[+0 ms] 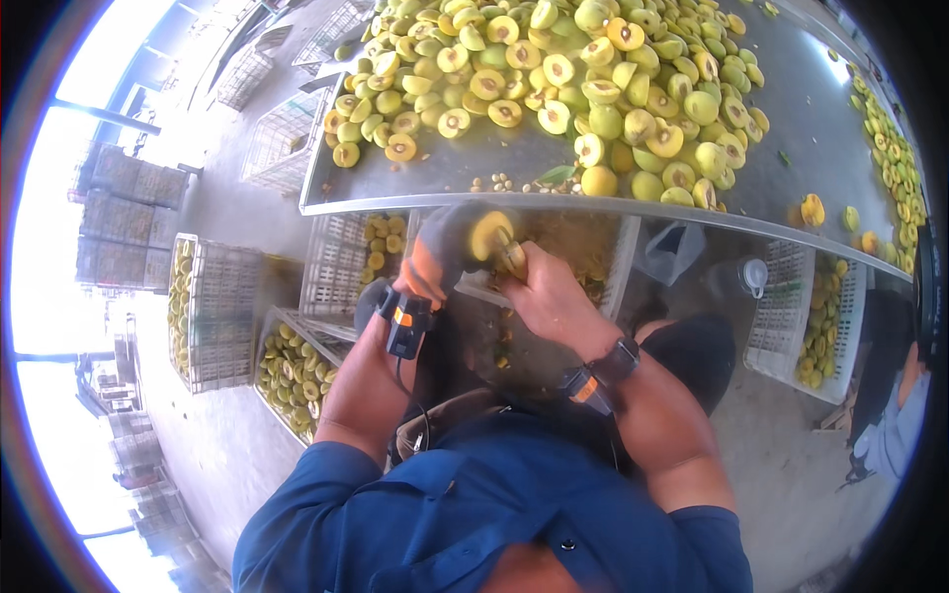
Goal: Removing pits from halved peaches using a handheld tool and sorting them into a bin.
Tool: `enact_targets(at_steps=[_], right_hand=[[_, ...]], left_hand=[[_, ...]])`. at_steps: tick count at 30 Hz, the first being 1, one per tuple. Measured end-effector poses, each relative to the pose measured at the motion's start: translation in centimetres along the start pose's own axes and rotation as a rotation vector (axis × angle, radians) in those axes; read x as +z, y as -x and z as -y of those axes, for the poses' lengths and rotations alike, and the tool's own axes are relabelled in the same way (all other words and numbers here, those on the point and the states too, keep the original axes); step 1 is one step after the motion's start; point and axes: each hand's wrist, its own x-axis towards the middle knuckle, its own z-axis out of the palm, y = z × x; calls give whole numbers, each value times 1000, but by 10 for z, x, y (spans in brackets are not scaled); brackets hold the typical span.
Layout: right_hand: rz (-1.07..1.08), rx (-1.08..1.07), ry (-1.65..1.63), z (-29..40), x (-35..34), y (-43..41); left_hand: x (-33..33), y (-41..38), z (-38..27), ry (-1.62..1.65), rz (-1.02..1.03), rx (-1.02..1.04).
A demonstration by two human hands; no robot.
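Note:
My left hand (pixel 454 241), in a dark and orange glove, holds a halved yellow fruit (pixel 492 234), its cut face showing. Close against it, my bare right hand (pixel 545 285) is closed around a small tool (pixel 511 256) whose end is at the fruit; its kind is hard to tell. Both hands are just below the near edge of a metal table (pixel 460 167). A large heap of halved yellow-green fruit (pixel 541 74) lies on that table, many halves with pits showing. Several loose pits (pixel 502 181) and a green leaf (pixel 556 175) are near the table's edge.
Plastic crates of fruit stand under the table (pixel 326 267), at the left (pixel 226 319), by my left arm (pixel 293 370) and at the right (pixel 786 311). A clear plastic bag (pixel 671 252) hangs beneath the table's edge. Another person's sleeve (pixel 893 437) shows at the far right.

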Motion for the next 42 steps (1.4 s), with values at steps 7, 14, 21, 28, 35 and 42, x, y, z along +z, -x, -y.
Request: enact_targets(at_steps=[7, 14, 21, 28, 35, 42], right_hand=[[107, -87, -67, -13, -3, 1], [316, 169, -344, -1, -10, 1], [353, 254, -466, 7, -9, 1], [502, 544, -818, 8, -23, 7], [635, 487, -875, -8, -10, 12], [365, 430, -487, -28, -8, 6]], left_hand=[[16, -9, -12, -486, 59, 156], [58, -1, -22, 636, -490, -347], [66, -19, -34, 455, -694, -428], [59, -18, -14, -67, -406, 89], [47, -22, -2, -372, -279, 417], [-14, -5, -17, -255, -399, 135]])
